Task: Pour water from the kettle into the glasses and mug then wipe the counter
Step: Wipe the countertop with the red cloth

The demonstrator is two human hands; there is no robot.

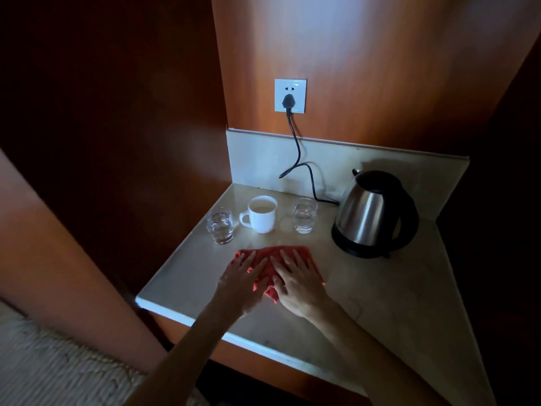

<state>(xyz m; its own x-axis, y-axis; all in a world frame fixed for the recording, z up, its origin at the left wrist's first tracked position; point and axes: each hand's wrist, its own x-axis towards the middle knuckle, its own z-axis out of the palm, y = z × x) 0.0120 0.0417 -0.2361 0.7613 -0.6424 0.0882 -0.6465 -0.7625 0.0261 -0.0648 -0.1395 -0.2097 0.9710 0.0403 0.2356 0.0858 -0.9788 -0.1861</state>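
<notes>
Pale marble counter, wedged in a corner of dark reddish wood panelling, seen from above with both forearms reaching in from the lower edge; left hand and right hand lie side by side, palms down, fingers straight and slightly spread, pressing flat on a red cloth bunched on the counter near its front edge. Beyond the cloth, a row of three vessels: left glass holding clear water, white mug with handle turned left and liquid visible inside, and right glass also holding water; the mug stands between the two glasses, apart from each. Steel kettle with black handle and lid sits upright on its black base at the right, well apart from the right glass, spout toward the back wall. Black cord runs from the base up the marble backsplash to a plug in the white wall socket
</notes>
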